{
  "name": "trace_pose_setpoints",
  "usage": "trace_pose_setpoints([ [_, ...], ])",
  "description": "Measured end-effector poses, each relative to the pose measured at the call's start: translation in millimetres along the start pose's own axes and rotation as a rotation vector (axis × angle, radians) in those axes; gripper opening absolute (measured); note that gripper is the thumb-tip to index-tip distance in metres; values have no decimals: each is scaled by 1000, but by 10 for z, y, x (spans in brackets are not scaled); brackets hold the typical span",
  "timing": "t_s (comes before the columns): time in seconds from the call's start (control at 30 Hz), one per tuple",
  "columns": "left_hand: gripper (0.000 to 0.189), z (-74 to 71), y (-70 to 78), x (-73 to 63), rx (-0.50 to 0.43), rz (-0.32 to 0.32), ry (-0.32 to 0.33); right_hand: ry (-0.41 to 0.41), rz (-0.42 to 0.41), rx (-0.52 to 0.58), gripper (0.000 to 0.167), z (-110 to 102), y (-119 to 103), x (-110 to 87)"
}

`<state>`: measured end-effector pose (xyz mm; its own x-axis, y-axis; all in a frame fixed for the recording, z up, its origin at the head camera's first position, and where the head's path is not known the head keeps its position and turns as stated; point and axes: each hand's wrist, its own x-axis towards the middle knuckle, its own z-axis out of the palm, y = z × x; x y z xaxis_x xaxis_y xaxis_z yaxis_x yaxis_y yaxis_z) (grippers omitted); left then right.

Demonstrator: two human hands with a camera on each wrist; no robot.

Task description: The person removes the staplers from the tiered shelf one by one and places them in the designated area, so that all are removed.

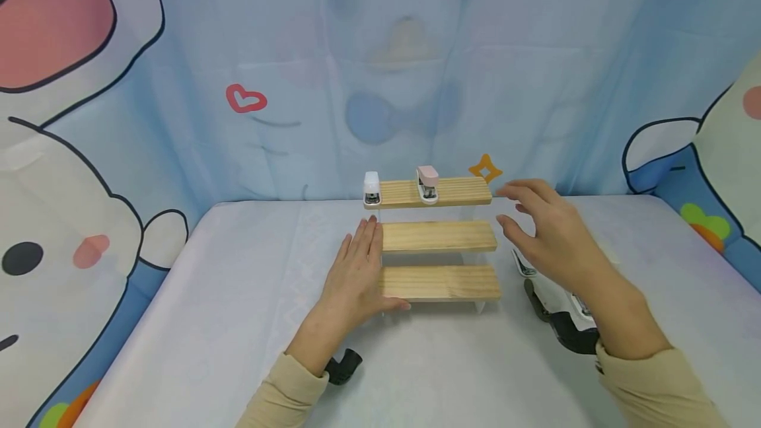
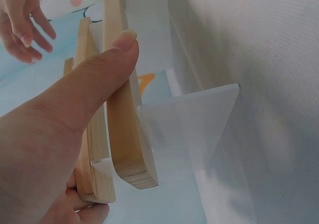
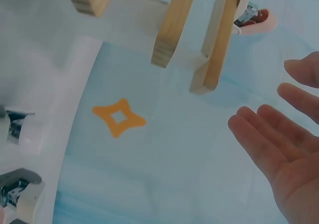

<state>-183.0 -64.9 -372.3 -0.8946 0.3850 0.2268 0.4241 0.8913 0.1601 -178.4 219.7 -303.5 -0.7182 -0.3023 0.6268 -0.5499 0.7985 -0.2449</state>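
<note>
A three-step wooden rack [image 1: 438,283] with clear side supports stands on the table. My left hand [image 1: 352,276] holds its left side. The thumb lies over the front of the lowest board [image 2: 132,149], and the fingers run up to the end of the middle board [image 1: 440,236]. On the top board [image 1: 464,191] stand a white mini stapler [image 1: 372,189] at the left end and a pink mini stapler [image 1: 427,183] near the middle. Right of that board, my right hand [image 1: 549,233] hovers empty, its fingers parted and slightly bent.
More small staplers lie on the table right of the rack, partly under the right forearm. One is a white stapler [image 3: 22,132], and nearby is a grey-topped stapler [image 3: 20,191]. A printed blue curtain [image 1: 297,84] hangs behind the white-covered table [image 1: 255,269].
</note>
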Motion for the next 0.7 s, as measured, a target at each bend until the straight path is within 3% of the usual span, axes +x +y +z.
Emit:
trace_pose_setpoints([
  [0.43,136,-11,5,-6,17,1,-7,-31,-17,55,51,175,-136,215],
  [0.7,136,-15,6,-7,20,0,-11,-32,-97,101,53,336,-164,347],
])
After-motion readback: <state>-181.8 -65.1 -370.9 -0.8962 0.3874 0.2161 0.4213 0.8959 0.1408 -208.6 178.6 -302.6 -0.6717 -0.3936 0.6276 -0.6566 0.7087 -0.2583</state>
